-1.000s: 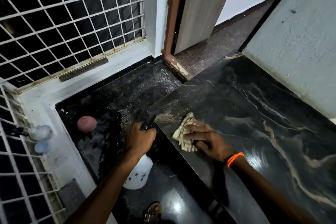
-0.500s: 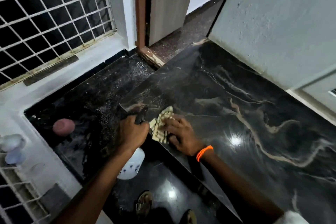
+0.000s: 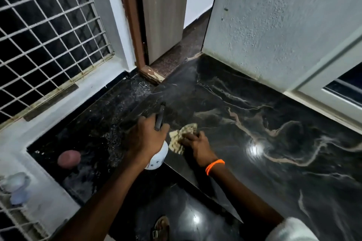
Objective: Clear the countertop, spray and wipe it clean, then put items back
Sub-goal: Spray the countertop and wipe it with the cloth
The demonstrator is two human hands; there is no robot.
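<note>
The black veined countertop [image 3: 264, 143] fills the right half of the view. My right hand [image 3: 197, 146] presses a beige checked cloth [image 3: 181, 138] flat on it near its left front corner. My left hand [image 3: 146, 139] grips a white spray bottle [image 3: 157, 157] by its neck, just left of the cloth. The bottle's black nozzle [image 3: 159, 116] points away over the counter's left edge. A faint mist hangs over the far corner of the counter. An orange band circles my right wrist.
A lower black floor area [image 3: 94, 133] lies left of the counter with a pink round object [image 3: 69, 159] on it. A grilled window [image 3: 47, 31] rises at left, a door [image 3: 162, 10] behind, a pale wall [image 3: 274, 21] at right. My sandalled foot [image 3: 160, 228] shows below.
The view has shifted right and closer. My left hand has lifted the spray bottle and aimed its nozzle over the counter. My right hand keeps the cloth pressed near the corner.
</note>
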